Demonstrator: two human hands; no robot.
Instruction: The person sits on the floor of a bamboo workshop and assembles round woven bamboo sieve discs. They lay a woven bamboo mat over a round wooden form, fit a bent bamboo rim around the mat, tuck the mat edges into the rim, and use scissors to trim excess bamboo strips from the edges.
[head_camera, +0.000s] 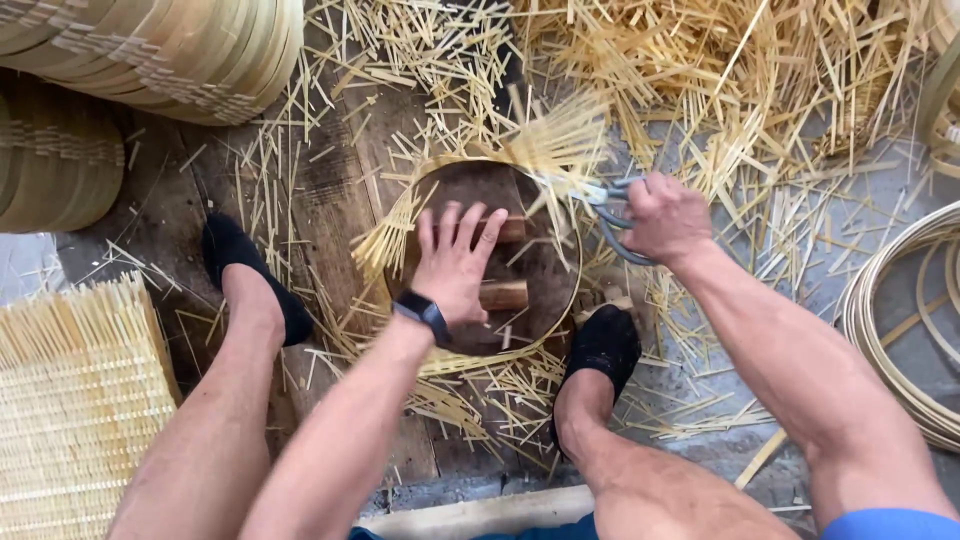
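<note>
Inside hoop, left hand flat.

A single camera is sitting on the person's head and looking almost straight down past both forearms and bare knees to the floor between the feet. It is viewing from close by, so the left hand and right hand are filling the middle of the frame. The top edge is reaching the stacked bamboo rings, while the lower edge is cutting off the thighs.
</note>
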